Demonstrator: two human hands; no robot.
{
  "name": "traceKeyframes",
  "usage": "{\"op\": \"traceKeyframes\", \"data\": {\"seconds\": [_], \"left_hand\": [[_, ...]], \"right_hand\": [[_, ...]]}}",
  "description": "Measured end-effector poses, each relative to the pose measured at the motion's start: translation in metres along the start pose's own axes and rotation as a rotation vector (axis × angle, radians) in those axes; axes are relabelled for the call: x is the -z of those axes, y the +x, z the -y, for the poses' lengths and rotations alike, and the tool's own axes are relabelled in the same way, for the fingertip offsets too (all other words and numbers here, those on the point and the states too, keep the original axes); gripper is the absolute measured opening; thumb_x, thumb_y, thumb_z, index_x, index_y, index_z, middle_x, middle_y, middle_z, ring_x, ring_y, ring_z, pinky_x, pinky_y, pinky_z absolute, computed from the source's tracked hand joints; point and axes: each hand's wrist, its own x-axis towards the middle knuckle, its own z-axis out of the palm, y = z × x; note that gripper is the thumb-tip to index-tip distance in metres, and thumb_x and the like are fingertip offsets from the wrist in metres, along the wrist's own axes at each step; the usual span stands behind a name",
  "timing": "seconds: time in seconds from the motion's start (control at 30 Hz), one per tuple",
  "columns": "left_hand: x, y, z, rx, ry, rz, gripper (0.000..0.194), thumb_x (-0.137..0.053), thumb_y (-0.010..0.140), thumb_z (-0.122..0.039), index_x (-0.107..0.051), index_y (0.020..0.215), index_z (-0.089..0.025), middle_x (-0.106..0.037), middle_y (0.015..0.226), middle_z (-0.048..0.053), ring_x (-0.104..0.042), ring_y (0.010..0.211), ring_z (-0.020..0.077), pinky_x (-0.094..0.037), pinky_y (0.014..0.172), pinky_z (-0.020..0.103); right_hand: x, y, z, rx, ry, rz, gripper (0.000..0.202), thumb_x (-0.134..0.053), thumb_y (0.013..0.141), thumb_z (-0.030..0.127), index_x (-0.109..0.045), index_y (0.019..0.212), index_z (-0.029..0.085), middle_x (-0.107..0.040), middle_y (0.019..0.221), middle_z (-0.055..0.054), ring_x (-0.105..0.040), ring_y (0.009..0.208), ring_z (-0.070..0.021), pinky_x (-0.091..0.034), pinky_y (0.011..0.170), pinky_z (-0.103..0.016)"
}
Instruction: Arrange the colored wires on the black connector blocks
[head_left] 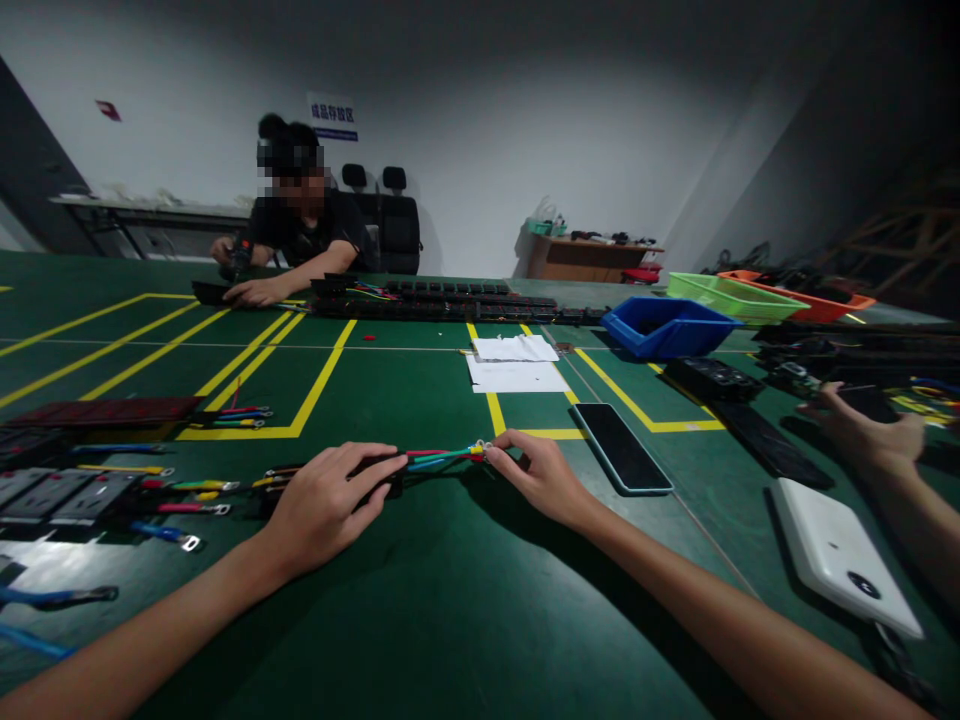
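My left hand [330, 505] is closed over a dark unit, mostly hidden under the fingers. Red, green and blue wires [439, 458] run out of it to the right and end in metal ring terminals. My right hand [541, 475] pinches those terminals between thumb and forefinger. To the left lie black socket strips [94, 497], with several coloured wires reaching toward my left wrist. A blue wire with a bare metal lug [169, 535] lies close to my left forearm.
A phone [622, 448] and a white power bank [844, 555] lie to the right. White papers [517, 362] and a blue bin [667, 326] sit farther back. One co-worker [300, 220] holds a power tool across the table; another person's hand [874, 435] is at right.
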Motion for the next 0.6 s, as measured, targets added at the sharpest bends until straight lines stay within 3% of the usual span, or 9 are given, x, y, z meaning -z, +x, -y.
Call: {"op": "traceKeyframes", "data": {"seconds": [0.3, 0.6], "left_hand": [[-0.001, 0.001, 0.0, -0.003, 0.005, -0.008, 0.041, -0.054, 0.099, -0.022, -0.059, 0.14, -0.025, -0.065, 0.131, 0.01, -0.065, 0.108, 0.0246, -0.055, 0.085, 0.04], [-0.002, -0.002, 0.001, 0.006, -0.003, -0.005, 0.041, -0.054, 0.1, -0.022, -0.059, 0.141, -0.026, -0.065, 0.132, 0.009, -0.064, 0.11, 0.0246, -0.054, 0.086, 0.041]], "right_hand": [[0.003, 0.001, -0.002, -0.087, 0.091, 0.035, 0.028, -0.06, 0.098, 0.043, -0.074, 0.091, 0.02, -0.073, 0.087, -0.002, -0.061, 0.071, -0.0154, -0.04, 0.061, -0.026], [0.001, 0.004, -0.012, -0.202, 0.42, 0.06, 0.03, -0.072, 0.088, 0.047, -0.07, 0.096, 0.018, -0.072, 0.095, -0.006, -0.065, 0.082, -0.0176, -0.047, 0.062, -0.026]]}}
